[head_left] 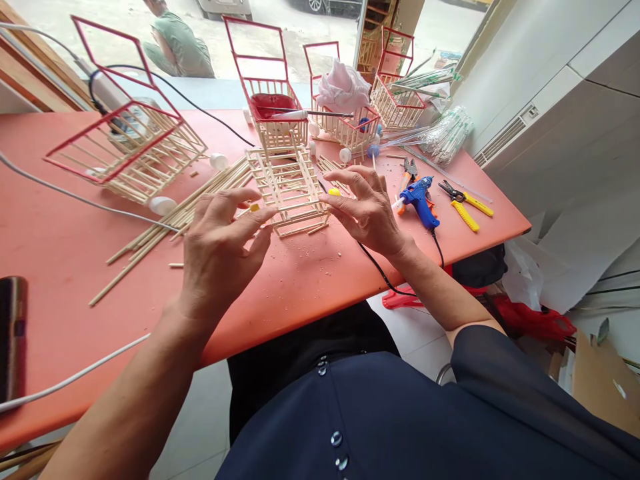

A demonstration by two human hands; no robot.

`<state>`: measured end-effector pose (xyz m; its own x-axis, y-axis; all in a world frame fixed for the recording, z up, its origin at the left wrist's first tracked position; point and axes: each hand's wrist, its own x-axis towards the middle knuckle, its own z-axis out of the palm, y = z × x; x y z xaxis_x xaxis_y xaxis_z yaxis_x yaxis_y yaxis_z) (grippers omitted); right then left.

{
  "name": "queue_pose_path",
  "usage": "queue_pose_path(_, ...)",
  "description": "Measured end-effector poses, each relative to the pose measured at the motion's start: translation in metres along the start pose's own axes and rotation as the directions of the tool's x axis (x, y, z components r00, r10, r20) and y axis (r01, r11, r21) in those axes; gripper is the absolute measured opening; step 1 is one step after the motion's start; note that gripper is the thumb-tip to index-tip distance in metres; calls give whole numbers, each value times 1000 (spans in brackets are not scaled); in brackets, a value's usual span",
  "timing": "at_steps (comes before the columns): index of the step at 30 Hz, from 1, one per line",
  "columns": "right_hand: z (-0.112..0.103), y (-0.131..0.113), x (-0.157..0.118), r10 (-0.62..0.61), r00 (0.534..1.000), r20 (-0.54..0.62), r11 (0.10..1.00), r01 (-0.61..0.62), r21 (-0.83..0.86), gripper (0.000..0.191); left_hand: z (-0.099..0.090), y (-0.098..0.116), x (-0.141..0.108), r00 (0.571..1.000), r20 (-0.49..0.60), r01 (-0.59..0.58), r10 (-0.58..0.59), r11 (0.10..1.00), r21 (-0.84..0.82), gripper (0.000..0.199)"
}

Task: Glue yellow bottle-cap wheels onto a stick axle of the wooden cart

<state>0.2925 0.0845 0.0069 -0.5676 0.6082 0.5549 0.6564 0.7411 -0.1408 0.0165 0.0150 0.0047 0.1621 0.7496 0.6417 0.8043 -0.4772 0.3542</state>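
Note:
Between my two hands, an unpainted frame of thin wooden sticks [293, 183] rests on the pink tabletop [300, 273]. My left hand [220, 243] is at the frame's left side, its thumb and index finger closed on a small yellow piece [255, 207]. On the right side, my right hand [367, 207] pinches another yellow piece [334, 192] between thumb and fingers, close to the frame's edge. Both yellow pieces are partly hidden by the fingertips. Whether they touch the frame I cannot tell. Small wood crumbs lie in front of it.
Loose sticks [200, 207] lie left of the frame. Several red-trimmed stick carts [275, 100] stand behind. At the right are a blue glue gun [420, 200], yellow-handled pliers [466, 208] and wrapped straws [447, 137]. A phone [13, 340] sits far left. A person [180, 47] is outside.

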Motion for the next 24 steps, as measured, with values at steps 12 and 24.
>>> queue_pose_path(12, -2, -2, 0, -17, 1000, -8, 999, 17, -31, 35, 5, 1, -3, 1000, 9, 9, -10, 1000, 14, 24)
queue_pose_path(24, -6, -8, -2, -12, 1000, 14, 999, 12, -35, 36, 5, 1, -3, 998, 17, -64, 63, 994, 84, 25)
